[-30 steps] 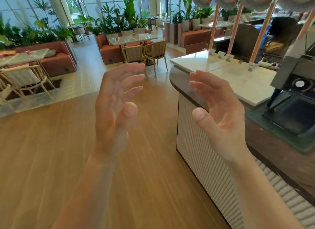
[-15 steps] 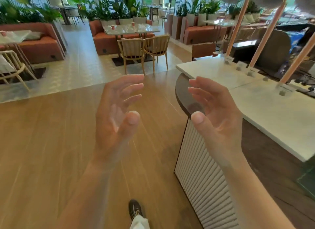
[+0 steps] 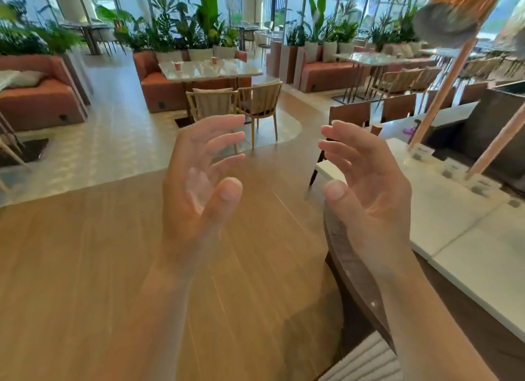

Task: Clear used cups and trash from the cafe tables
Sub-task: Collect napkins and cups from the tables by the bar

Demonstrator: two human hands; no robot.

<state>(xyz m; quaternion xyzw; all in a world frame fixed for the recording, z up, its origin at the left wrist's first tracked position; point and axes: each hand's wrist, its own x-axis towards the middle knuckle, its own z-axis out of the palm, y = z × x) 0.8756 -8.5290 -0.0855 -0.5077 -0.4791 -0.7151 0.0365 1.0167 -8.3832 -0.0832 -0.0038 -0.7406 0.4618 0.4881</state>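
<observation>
Cups (image 3: 177, 66) on distant table (image 3: 210, 71), wide floor (image 3: 270, 216) between; left hand (image 3: 196, 187), right hand (image 3: 372, 193) empty, fingers loose.

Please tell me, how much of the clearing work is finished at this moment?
Done: nothing that shows. In hand: nothing; the left hand and the right hand are open and empty. Left: two small cups stand on the table ahead, beyond the chairs, not yet reached.

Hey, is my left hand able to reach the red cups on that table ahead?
Probably not from here. The left hand is open and free, but the red cups stand on the table far across the floor, behind two chairs.
</observation>
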